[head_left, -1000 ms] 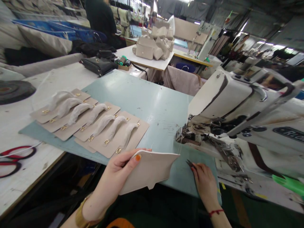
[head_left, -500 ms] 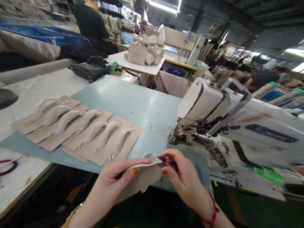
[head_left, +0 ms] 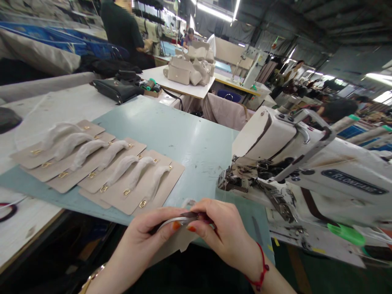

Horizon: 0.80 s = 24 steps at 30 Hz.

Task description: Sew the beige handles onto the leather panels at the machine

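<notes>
My left hand (head_left: 153,232) pinches the folded edge of a beige leather-like panel (head_left: 176,243), thumb below and fingers on top. In my right hand (head_left: 219,226) is a small cutting tool with a dark blade (head_left: 190,214) and a dark red handle, mostly hidden by the fingers. Its blade lies along the panel's edge, close to my left fingertips. To the left, several beige panels (head_left: 163,190) overlap in a row on the blue-green work surface (head_left: 196,139). Each carries a handle (head_left: 118,173) wrapped in white film, with gold-coloured hardware at its ends.
A white sewing machine (head_left: 306,163) stands at the right, a green plastic piece (head_left: 346,234) beneath it. A black bag (head_left: 118,90) and thread spools (head_left: 150,84) lie at the back left. Beige bags (head_left: 180,71) pile on a table behind. A co-worker (head_left: 121,32) stands farther off.
My right hand has moved left with the cutting tool along the panel's edge, toward my left fingertips. My left hand still grips the panel. The camera has shifted slightly.
</notes>
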Each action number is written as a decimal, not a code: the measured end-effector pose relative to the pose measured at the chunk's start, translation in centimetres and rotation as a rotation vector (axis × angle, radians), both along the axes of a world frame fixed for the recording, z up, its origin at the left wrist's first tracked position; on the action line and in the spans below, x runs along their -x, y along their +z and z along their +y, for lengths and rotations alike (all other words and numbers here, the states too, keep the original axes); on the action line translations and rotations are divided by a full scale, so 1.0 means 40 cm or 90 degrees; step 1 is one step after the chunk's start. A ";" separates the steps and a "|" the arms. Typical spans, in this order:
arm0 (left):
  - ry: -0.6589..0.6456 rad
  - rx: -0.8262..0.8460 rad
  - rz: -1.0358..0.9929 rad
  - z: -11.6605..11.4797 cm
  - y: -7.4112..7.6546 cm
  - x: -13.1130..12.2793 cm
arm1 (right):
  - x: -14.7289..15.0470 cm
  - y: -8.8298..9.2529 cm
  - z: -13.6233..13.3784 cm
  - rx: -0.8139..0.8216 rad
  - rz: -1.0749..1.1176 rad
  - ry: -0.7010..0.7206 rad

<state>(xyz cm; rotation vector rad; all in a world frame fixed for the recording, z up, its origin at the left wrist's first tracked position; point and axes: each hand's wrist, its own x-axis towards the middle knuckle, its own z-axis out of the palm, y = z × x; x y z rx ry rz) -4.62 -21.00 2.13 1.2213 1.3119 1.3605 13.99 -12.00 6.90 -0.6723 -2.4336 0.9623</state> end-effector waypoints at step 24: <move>0.007 -0.049 0.007 -0.003 0.005 0.000 | 0.000 0.005 -0.008 -0.003 -0.027 -0.002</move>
